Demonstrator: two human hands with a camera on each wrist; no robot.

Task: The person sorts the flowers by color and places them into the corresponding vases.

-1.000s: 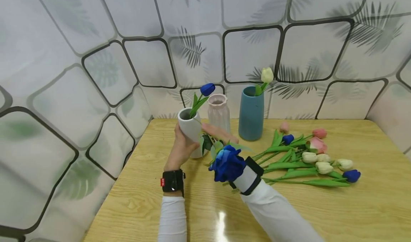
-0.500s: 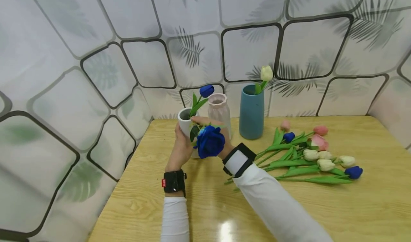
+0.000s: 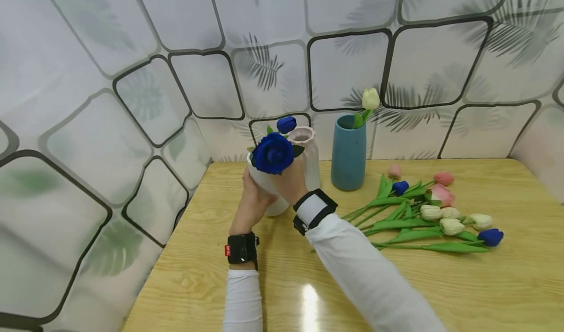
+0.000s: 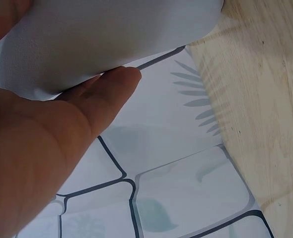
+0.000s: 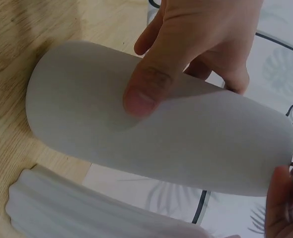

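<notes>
In the head view, my left hand (image 3: pixel 252 201) grips a white vase (image 3: pixel 277 207) around its side. The right wrist view shows the left thumb (image 5: pixel 144 96) across the vase wall, the other fingers behind. My right hand (image 3: pixel 292 181) is at the vase's rim, pinching a blue rose (image 3: pixel 274 153) by its stem; only a sliver of thin stem shows beside the fingers (image 5: pixel 280 198) in the right wrist view. The rose's bloom covers most of the vase mouth. Behind it, a blue tulip (image 3: pixel 287 124) stands in the same vase.
A pale pink fluted vase (image 3: pixel 313 158) stands close beside the white one. Further right is a teal vase (image 3: pixel 349 158) with a white tulip (image 3: pixel 370 99). Several loose pink, white and blue flowers (image 3: pixel 423 219) lie on the wooden table (image 3: pixel 198 293). Patterned cloth (image 3: pixel 273 13) hangs behind.
My right hand has carried the rose up and left; its bloom has moved from in front of the right wrist to over the vase mouth. My left hand keeps its grip on the vase.
</notes>
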